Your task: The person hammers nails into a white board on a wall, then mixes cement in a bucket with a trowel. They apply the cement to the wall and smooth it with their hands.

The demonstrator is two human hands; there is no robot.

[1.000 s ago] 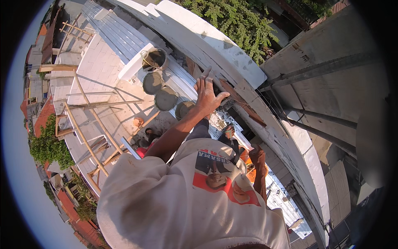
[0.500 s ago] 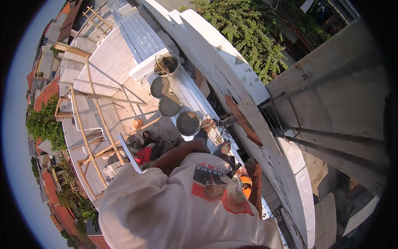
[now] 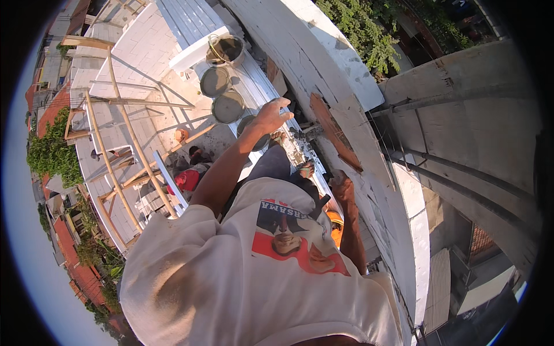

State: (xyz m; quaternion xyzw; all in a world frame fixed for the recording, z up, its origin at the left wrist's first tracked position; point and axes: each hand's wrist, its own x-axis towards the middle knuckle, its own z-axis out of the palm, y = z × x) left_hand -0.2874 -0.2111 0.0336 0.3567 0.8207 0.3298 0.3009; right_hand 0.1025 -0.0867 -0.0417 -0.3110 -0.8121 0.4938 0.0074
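Strong daylight is spread over the shirt (image 3: pixel 202 277); ahead of it, glare is thrown back by the ribbed metal sheets (image 3: pixel 190 23), and shadows are cast across the pale blocks (image 3: pixel 138 43). The concrete wall (image 3: pixel 461 121) right of the shirt is left dim — straight lines are bent toward blackened edges.

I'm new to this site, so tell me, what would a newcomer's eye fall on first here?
Probably the pale shirt with its printed picture, filling the lower middle. Next come the buckets of grey mix, lined up above centre, with the left hand partly overlapping the nearest one in view. On the left, a wooden frame of long poles stands out.
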